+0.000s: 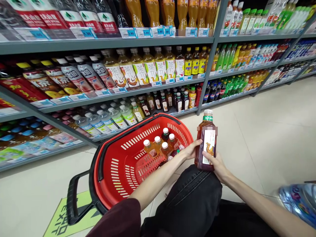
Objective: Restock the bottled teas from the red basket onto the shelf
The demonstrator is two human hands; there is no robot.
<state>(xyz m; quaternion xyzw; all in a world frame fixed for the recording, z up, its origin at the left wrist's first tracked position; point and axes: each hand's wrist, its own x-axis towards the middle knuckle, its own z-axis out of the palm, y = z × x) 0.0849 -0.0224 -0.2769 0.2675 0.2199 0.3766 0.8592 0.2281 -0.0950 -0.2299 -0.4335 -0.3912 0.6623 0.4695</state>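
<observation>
I hold a dark red drink bottle (206, 138) with a white cap and green neck band upright above my knee. My left hand (191, 149) grips its left side. My right hand (217, 164) wraps its lower right side and base. Just left of the bottle, a red shopping basket (118, 168) with black rim and handle stands on the floor. It holds several amber and dark bottles (161, 146) with white caps.
Shelves (106, 44) of bottled drinks run along the left and far side, with price tags on the edges. Pale tiled floor (259, 131) stretches to the right. A yellow-green floor sticker (64, 217) lies under the basket handle. A blurred water bottle (298, 200) is at the right edge.
</observation>
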